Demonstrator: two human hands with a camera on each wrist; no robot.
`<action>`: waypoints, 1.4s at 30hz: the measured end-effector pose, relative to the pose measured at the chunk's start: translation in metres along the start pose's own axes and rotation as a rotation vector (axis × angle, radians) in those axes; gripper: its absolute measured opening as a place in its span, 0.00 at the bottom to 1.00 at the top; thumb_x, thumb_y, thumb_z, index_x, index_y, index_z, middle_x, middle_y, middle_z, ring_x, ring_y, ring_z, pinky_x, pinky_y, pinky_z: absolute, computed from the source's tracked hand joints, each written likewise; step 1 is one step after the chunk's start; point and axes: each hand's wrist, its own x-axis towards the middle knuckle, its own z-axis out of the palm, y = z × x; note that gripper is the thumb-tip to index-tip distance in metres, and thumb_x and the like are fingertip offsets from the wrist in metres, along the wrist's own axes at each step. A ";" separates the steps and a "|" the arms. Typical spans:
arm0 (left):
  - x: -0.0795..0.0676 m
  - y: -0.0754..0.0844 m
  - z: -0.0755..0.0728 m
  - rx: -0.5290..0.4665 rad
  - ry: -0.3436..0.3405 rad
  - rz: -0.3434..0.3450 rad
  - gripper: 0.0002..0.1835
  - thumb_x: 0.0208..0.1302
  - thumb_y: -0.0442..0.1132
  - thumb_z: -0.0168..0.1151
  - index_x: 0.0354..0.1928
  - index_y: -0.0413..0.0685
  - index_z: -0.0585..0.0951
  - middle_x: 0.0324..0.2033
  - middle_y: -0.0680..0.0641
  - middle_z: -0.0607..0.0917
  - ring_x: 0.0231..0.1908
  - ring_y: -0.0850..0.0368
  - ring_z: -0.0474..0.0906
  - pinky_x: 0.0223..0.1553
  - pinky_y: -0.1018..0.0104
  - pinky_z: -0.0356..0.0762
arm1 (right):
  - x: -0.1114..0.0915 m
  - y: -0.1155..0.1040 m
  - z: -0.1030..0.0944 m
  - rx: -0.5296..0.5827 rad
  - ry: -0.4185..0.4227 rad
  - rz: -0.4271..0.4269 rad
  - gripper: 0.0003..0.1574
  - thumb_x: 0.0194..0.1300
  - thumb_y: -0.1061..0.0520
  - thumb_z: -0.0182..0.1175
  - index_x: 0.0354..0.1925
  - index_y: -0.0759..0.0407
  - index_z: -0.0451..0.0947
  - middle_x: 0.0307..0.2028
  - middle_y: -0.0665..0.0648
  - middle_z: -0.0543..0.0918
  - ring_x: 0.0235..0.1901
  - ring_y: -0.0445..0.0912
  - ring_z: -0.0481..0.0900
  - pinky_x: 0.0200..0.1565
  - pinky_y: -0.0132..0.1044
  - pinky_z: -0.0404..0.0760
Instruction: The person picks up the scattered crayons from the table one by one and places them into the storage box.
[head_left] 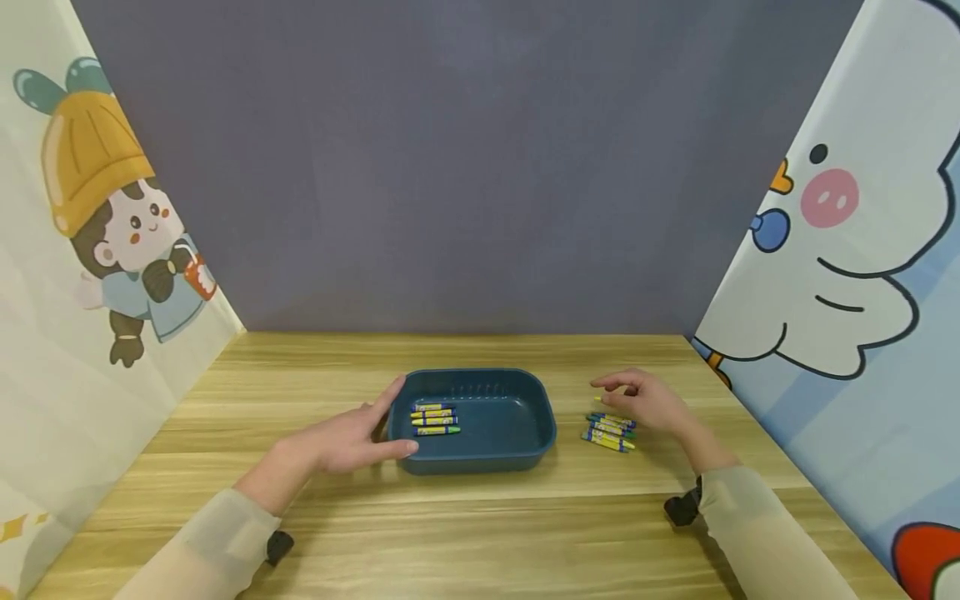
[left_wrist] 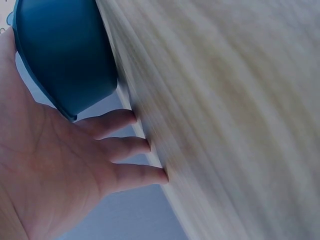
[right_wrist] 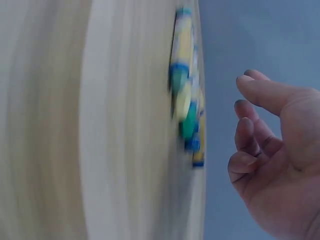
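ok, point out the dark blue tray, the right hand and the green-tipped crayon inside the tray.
Dark blue tray [head_left: 495, 432]: head view, bare part of the inside floor.
Right hand [head_left: 649, 403]: head view, back of the hand.
Green-tipped crayon [head_left: 435, 431]: head view, middle of its wrapper.

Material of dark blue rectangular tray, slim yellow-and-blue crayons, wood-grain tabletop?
Dark blue rectangular tray: probably moulded plastic, satin; uniform colour, soft highlights.
Slim yellow-and-blue crayons: likely wax in printed paper wraps; bare coloured tips, finish too small to judge.
Wood-grain tabletop: wood or printed laminate, low sheen; streaks show, can't tell which.
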 end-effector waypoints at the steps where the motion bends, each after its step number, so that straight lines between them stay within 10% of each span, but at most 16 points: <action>1: 0.000 0.000 0.000 0.000 0.000 0.001 0.63 0.73 0.78 0.56 0.90 0.64 0.30 0.84 0.28 0.61 0.80 0.29 0.66 0.80 0.32 0.64 | 0.000 0.006 -0.003 -0.008 -0.003 0.010 0.21 0.82 0.54 0.65 0.68 0.54 0.86 0.64 0.69 0.83 0.33 0.45 0.77 0.31 0.38 0.78; 13: 0.001 -0.001 0.001 -0.003 -0.004 -0.016 0.62 0.73 0.78 0.57 0.90 0.67 0.30 0.84 0.29 0.62 0.80 0.29 0.66 0.80 0.32 0.65 | 0.000 0.040 -0.016 -0.082 -0.044 0.028 0.24 0.78 0.54 0.68 0.68 0.56 0.85 0.64 0.69 0.84 0.60 0.63 0.85 0.54 0.53 0.88; 31: 0.001 -0.001 0.001 0.001 0.009 -0.013 0.63 0.73 0.79 0.56 0.90 0.65 0.31 0.83 0.28 0.62 0.80 0.29 0.65 0.80 0.32 0.64 | 0.001 0.047 -0.018 -0.105 -0.099 0.081 0.21 0.80 0.53 0.66 0.65 0.57 0.88 0.65 0.67 0.87 0.66 0.68 0.83 0.65 0.64 0.83; 42: 0.001 -0.002 0.001 -0.004 0.008 -0.007 0.63 0.73 0.79 0.56 0.90 0.65 0.30 0.84 0.29 0.62 0.81 0.29 0.65 0.81 0.32 0.63 | 0.000 0.043 -0.019 -0.146 -0.067 0.038 0.20 0.81 0.52 0.65 0.64 0.56 0.88 0.58 0.66 0.89 0.56 0.61 0.87 0.53 0.55 0.88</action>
